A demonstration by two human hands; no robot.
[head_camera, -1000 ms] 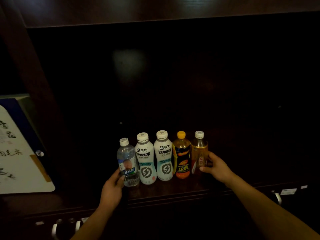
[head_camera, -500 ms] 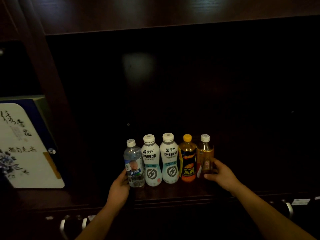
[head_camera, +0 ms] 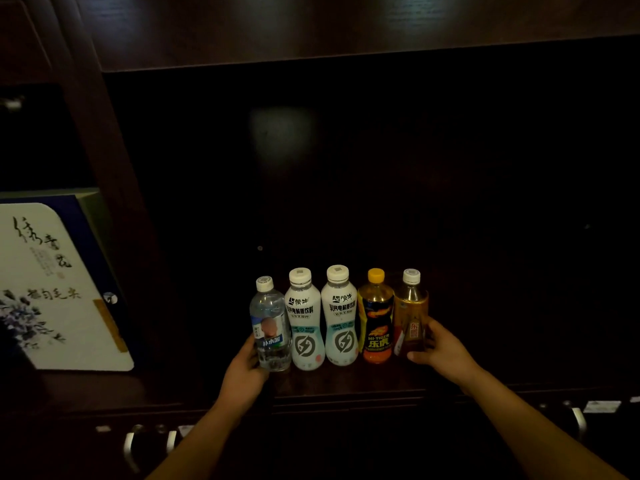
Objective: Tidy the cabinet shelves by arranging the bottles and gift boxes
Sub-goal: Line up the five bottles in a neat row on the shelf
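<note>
Brackets a touching row of five upright bottles near the front edge of the shelf (head_camera: 346,384): water bottle (head_camera: 270,329), white bottle (head_camera: 304,323), its twin (head_camera: 341,320), orange-capped bottle (head_camera: 376,323), amber bottle (head_camera: 411,315). Grips the water bottle in the left hand (head_camera: 244,370) and the amber bottle in the right hand (head_camera: 446,353), curled round each. Probably squaring the row; next calls for letting go without tipping, then tending the gift box (head_camera: 52,289) at left.

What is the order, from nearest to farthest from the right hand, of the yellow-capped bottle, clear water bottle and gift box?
From the right hand, on the amber bottle:
1. Yellow-capped bottle, just left of that.
2. Clear water bottle, row's left end, in the left hand.
3. Gift box, far left, in the next compartment.
</note>
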